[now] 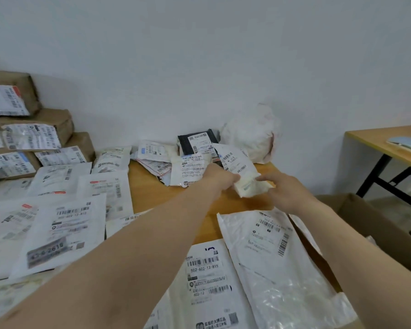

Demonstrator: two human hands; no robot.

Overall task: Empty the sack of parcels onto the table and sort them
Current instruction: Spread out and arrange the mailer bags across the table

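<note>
My left hand (220, 178) pinches a small cream padded parcel (241, 172) with a barcode label, lifted a little above the wooden table (152, 186). Beside the parcel's lower right corner is my right hand (286, 193), fingers reaching to its edge; whether it grips is unclear. Behind the hands lies a loose pile of small parcels (176, 162), among them a black one (197, 142). Against the wall slumps a crumpled white sack (254, 136). Flat white mailers (64, 224) cover the table's left side, and two more white mailers (266, 248) lie near me.
Brown wrapped parcels (33, 129) are stacked at the back left against the wall. An open cardboard box (370, 224) stands at the table's right edge. A second wooden table (389, 143) with a pale blue object stands further right.
</note>
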